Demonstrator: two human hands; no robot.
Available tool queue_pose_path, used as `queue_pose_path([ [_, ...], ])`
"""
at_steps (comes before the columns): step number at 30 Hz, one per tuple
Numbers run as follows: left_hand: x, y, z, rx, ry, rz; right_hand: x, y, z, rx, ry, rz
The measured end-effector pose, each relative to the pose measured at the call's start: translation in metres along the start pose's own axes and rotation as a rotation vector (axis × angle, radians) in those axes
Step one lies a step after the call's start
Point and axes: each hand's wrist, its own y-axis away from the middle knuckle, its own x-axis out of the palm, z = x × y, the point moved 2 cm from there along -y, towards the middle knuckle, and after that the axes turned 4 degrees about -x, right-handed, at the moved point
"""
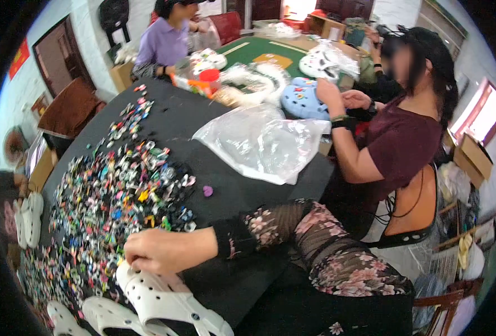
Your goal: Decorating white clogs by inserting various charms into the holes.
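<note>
On white clog (pixel 164 299), right hand (pixel 158 252) curled

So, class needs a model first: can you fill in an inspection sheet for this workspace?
Surface: black table, largely covered.
Job's things: white clog; big heap of small colourful charms.
Clutter: clear plastic bag; lone purple charm; blue clogs at the far side.
Hands: right hand, fingers curled at the white clog's heel end, grip unclear; left hand not in view.
Cables: thin dark cord by a seated person's side, seemingly.
Surroundings: two other people working at the table; cardboard boxes; green table behind.
</note>
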Motion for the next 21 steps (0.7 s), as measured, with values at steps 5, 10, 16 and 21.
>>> queue_pose_path([
  [5,-0.002,-0.003,-0.003,0.001,-0.014,0.031,-0.008,-0.002,0.014,0.046,-0.054,-0.049],
  [10,0.000,0.002,0.002,-0.005,-0.020,0.011,-0.009,-0.005,0.019,0.060,-0.075,-0.019],
  [16,0.000,0.000,0.005,0.044,-0.022,0.027,-0.013,-0.002,0.021,0.063,-0.038,0.002],
  [21,-0.004,-0.006,-0.009,-0.002,-0.059,0.040,-0.012,-0.007,0.027,0.031,-0.060,0.019],
])
